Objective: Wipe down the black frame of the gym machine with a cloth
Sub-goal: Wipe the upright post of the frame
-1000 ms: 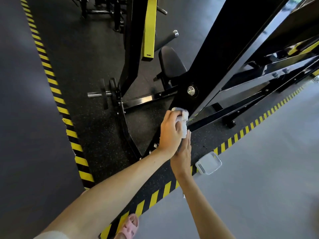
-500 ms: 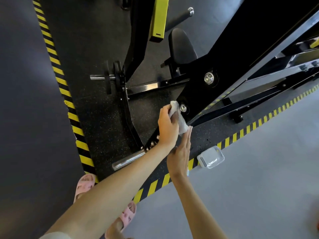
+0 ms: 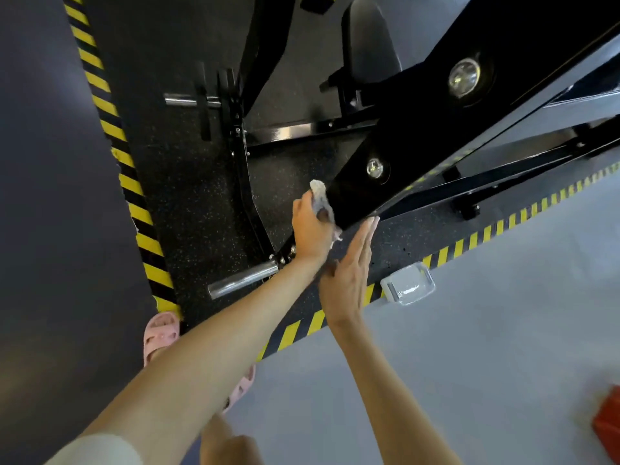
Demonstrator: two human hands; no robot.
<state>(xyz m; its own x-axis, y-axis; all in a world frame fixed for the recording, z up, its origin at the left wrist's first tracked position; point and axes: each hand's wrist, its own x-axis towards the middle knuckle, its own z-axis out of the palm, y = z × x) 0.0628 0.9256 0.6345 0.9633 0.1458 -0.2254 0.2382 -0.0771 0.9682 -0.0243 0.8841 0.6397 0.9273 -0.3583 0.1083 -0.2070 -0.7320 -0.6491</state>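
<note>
A wide black frame beam of the gym machine slants from the upper right down to the floor at the centre. My left hand grips a small crumpled white cloth and presses it on the beam's left face, low down, below a silver bolt. My right hand is flat with straight fingers, its fingertips touching the beam's lower right edge. It holds nothing.
A clear plastic box lies on the grey floor by the yellow-black hazard tape. Chrome weight pegs stick out near the beam's foot. A black seat pad stands behind. Pink sandals are below; a red object sits at the right edge.
My left hand has slid the cloth down the beam, past the lower silver bolt. The right hand followed along the beam's edge, and the view moved closer and lower.
</note>
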